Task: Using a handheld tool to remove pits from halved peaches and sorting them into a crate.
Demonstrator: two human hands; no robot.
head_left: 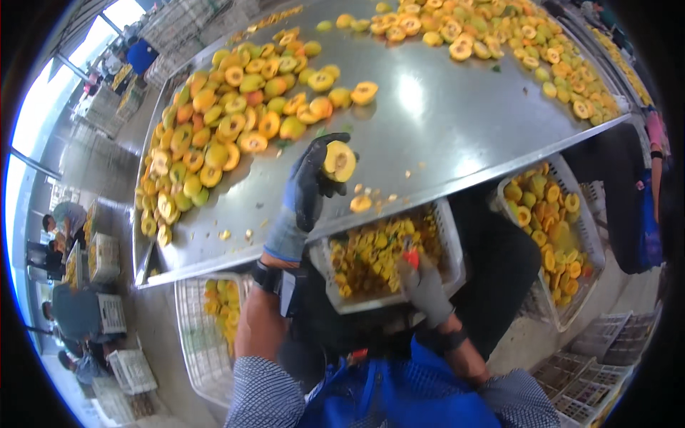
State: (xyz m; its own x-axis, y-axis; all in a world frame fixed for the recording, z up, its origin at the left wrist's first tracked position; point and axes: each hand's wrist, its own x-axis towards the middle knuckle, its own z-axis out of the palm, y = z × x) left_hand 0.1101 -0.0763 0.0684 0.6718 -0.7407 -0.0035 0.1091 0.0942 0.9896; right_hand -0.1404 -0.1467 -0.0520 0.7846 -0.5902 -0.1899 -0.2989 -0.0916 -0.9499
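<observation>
A cut peach half [340,161], pale yellow with its hollow centre facing up, is in my left hand [310,177], whose black and blue glove wraps round it above the metal table's near edge. My right hand [427,291], in a grey glove, is closed on a small red-handled tool [410,257]; its working end is too small to make out. Under that hand stands a white crate [452,239] with yellow and brown fruit scraps [371,253]. Left of my left hand lies a heap of peach halves [232,125] on the table.
The metal table [407,135] carries another peach pile [499,36] at the far right. Crates of cut fruit stand at my right [596,253] and left [189,335]. A co-worker's arm [656,164] shows at the right edge; other people [71,221] work far left.
</observation>
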